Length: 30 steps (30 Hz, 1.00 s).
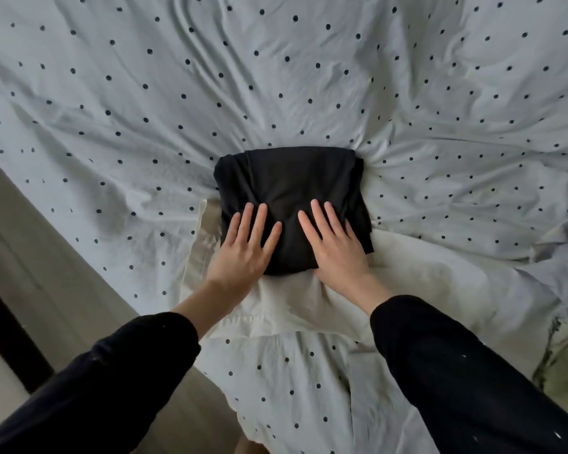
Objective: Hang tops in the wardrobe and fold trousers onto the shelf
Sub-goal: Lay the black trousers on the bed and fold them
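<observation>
A black garment (pixel 289 181), folded into a compact square, lies on the bed in the middle of the view; I cannot tell whether it is trousers or a top. My left hand (pixel 243 247) lies flat on its near left part with straight, spread fingers. My right hand (pixel 335 244) presses flat on its near right part, fingers straight as well. Both forearms wear black sleeves. The near edge of the garment rests on a plain cream cloth (pixel 295 306).
A white duvet with dark dots (pixel 309 77) covers the bed and fills most of the view, creased around the garment. The bed's left edge and a beige floor strip (pixel 30 240) run diagonally at left. A greenish patterned fabric (pixel 564 362) shows at the right edge.
</observation>
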Tool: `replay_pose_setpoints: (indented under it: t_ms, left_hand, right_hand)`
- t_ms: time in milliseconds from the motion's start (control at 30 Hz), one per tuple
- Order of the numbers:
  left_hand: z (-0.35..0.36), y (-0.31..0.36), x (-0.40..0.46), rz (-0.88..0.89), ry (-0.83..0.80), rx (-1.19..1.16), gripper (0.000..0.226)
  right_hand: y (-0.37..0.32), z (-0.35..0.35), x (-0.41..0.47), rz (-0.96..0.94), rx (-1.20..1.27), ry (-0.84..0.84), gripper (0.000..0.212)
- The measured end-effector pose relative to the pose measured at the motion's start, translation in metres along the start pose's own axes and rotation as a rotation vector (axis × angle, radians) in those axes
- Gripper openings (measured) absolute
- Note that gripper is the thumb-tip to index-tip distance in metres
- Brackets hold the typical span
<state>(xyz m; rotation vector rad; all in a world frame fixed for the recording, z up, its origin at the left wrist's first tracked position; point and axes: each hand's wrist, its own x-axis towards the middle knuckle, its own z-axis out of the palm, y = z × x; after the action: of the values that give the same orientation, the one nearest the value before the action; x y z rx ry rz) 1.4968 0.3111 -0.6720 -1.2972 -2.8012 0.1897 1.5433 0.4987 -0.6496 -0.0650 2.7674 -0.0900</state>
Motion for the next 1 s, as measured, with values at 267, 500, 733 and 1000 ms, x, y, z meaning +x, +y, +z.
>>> replay_pose_setpoints:
  t_ms: [267,500,733,1000]
  left_hand:
    - [-0.029,-0.001,0.008,0.002,0.005,-0.134,0.046]
    - [-0.085,0.021,-0.039,-0.057,-0.124,-0.177,0.075]
    - [-0.115,0.068,-0.121,-0.064,-0.155,-0.229,0.076]
    - [-0.104,0.085,-0.154,-0.022,-0.387,-0.133,0.109]
  right_hand:
    - [0.001,-0.024,-0.009,-0.032,0.129,-0.021,0.069]
    - [-0.016,-0.059,-0.063,-0.074,0.084,-0.137,0.058]
    - [-0.041,-0.068,-0.151,-0.139,0.050,-0.248,0.059]
    - [-0.053,-0.021,-0.180,-0.141,-0.168,-0.281,0.095]
